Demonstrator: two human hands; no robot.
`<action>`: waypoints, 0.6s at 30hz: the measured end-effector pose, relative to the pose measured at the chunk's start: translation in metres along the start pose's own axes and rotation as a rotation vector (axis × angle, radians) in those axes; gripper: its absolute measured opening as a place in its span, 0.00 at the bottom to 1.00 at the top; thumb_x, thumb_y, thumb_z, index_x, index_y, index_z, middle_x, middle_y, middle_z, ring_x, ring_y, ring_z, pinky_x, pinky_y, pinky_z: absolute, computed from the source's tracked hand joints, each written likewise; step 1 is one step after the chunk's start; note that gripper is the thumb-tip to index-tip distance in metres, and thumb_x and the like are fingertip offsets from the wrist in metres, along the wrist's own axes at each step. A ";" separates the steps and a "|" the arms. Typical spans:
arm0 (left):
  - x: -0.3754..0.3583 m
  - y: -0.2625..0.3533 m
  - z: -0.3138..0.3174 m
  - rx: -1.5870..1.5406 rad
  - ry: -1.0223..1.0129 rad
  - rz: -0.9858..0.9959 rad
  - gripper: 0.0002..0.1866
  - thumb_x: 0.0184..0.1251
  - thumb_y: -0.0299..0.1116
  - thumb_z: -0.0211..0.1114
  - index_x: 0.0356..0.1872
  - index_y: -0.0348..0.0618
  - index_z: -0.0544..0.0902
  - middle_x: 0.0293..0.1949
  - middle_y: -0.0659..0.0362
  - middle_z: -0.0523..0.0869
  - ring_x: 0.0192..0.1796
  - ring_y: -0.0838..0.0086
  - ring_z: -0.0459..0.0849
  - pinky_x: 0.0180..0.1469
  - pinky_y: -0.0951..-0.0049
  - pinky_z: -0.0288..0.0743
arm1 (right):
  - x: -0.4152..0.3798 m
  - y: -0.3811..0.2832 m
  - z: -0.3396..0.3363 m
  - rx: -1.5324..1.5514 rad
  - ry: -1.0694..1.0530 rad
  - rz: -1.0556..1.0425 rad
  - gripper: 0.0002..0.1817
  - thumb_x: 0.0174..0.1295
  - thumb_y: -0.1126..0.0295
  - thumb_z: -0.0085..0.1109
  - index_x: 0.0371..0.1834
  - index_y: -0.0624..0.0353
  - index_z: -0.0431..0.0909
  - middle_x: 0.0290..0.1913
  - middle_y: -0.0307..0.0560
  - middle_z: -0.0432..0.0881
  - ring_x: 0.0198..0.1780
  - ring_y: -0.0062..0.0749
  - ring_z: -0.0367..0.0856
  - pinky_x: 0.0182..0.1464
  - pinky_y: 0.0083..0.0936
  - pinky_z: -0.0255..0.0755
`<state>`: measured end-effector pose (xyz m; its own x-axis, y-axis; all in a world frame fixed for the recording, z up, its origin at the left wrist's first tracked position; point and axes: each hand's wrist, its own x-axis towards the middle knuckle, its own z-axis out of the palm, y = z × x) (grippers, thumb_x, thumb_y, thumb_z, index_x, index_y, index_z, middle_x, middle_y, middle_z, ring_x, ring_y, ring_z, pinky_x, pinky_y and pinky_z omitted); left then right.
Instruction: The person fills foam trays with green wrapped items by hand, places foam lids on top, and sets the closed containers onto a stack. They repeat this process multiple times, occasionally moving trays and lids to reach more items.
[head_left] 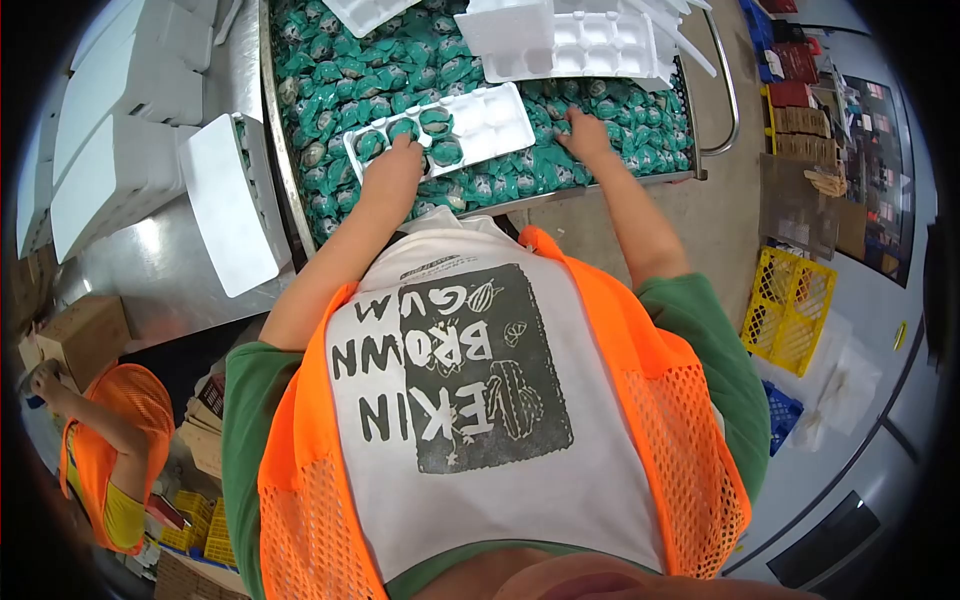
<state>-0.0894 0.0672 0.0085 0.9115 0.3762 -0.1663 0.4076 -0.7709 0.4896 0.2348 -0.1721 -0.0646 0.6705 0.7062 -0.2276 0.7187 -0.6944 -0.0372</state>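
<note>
A large metal-edged tray (pixel 283 165) holds a great many green-wrapped round pieces (pixel 340 90). Across them lies a white foam tray (pixel 490 120) with round hollows, several at its left end filled with green pieces. My left hand (pixel 398 165) is over that left end, fingers bent down onto a green piece (pixel 403 130) in a hollow. To the right of the foam tray, my right hand (pixel 584 135) reaches into the loose pieces, thumb and fingers closed down among them; what they hold is too small to make out.
Empty foam trays (pixel 600 45) are piled at the tray's back right. Closed white foam packs (pixel 120 165) stack on the metal table (pixel 180 265) at left. A metal handle (pixel 735 110) curves at right, near yellow crates (pixel 788 308). Another person in an orange vest (pixel 130 410) works at lower left.
</note>
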 end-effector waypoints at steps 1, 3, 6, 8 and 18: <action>0.001 -0.001 0.000 -0.001 -0.003 -0.013 0.13 0.59 0.28 0.68 0.43 0.36 0.78 0.46 0.49 0.78 0.43 0.50 0.84 0.42 0.55 0.80 | -0.002 0.005 -0.012 0.072 -0.020 -0.026 0.27 0.49 0.58 0.73 0.49 0.59 0.77 0.39 0.56 0.85 0.44 0.52 0.85 0.46 0.44 0.78; 0.000 -0.001 -0.001 -0.006 0.013 0.001 0.13 0.59 0.28 0.68 0.43 0.36 0.78 0.46 0.49 0.78 0.43 0.50 0.84 0.42 0.55 0.80 | -0.004 0.007 -0.038 0.231 -0.050 -0.032 0.27 0.51 0.59 0.71 0.52 0.61 0.77 0.40 0.55 0.85 0.44 0.49 0.85 0.46 0.41 0.78; -0.001 -0.002 -0.002 -0.005 -0.001 -0.010 0.13 0.59 0.28 0.68 0.44 0.36 0.78 0.46 0.49 0.78 0.44 0.50 0.84 0.43 0.55 0.79 | -0.016 0.012 -0.057 0.806 -0.221 0.159 0.30 0.59 0.61 0.68 0.64 0.59 0.74 0.48 0.47 0.84 0.49 0.32 0.82 0.48 0.30 0.77; 0.000 0.000 -0.002 -0.011 -0.009 -0.016 0.14 0.59 0.28 0.68 0.44 0.36 0.78 0.47 0.50 0.78 0.44 0.50 0.84 0.43 0.55 0.79 | -0.039 -0.015 -0.089 1.313 -0.285 0.196 0.28 0.65 0.63 0.65 0.67 0.57 0.71 0.52 0.44 0.81 0.53 0.29 0.80 0.51 0.29 0.77; -0.001 -0.001 -0.005 -0.041 0.000 0.003 0.15 0.58 0.28 0.69 0.45 0.37 0.78 0.47 0.49 0.78 0.44 0.49 0.84 0.44 0.54 0.79 | -0.049 -0.119 -0.097 1.147 -0.342 0.038 0.21 0.62 0.63 0.67 0.57 0.57 0.79 0.48 0.43 0.83 0.43 0.34 0.85 0.42 0.29 0.78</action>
<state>-0.0907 0.0701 0.0120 0.9126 0.3740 -0.1650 0.4023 -0.7503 0.5246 0.1343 -0.1100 0.0451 0.4788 0.7297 -0.4882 -0.0008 -0.5557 -0.8314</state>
